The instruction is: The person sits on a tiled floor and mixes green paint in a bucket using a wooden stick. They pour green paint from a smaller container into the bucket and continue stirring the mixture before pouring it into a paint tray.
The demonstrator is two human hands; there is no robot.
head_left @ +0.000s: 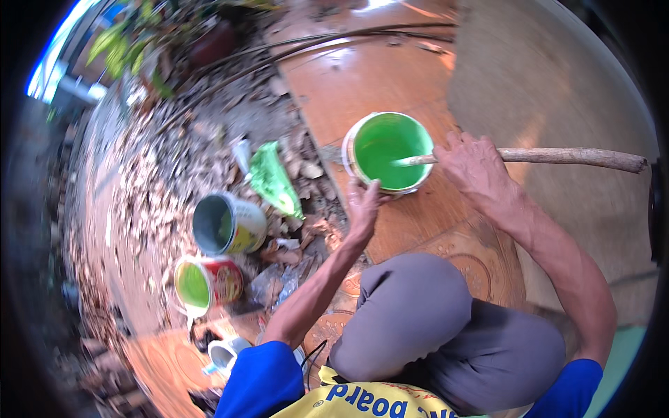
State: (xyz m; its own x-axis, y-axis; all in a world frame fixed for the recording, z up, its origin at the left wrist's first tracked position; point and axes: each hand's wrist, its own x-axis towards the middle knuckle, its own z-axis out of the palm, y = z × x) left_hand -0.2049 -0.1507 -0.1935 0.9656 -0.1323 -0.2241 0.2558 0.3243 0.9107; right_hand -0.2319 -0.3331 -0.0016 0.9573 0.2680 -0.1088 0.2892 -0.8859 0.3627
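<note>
A white bucket [376, 150] holding bright green liquid stands on orange tiles ahead of me. My left hand [366, 198] grips its lower left side, with the thumb against the bucket. My right hand [470, 167] is closed around a long pale wooden stick [571, 156], whose whitened end reaches down into the green liquid. The other end sticks out to the right over a beige surface. My crossed legs in grey trousers are below the bucket.
Left are a grey-lined bucket [247, 230], a red-labelled container with light green inside [223, 282], green plastic [272, 177], a white cup [226, 352] and dry leaves [139, 160]. A potted plant [209, 45] and long poles [313, 42] lie beyond.
</note>
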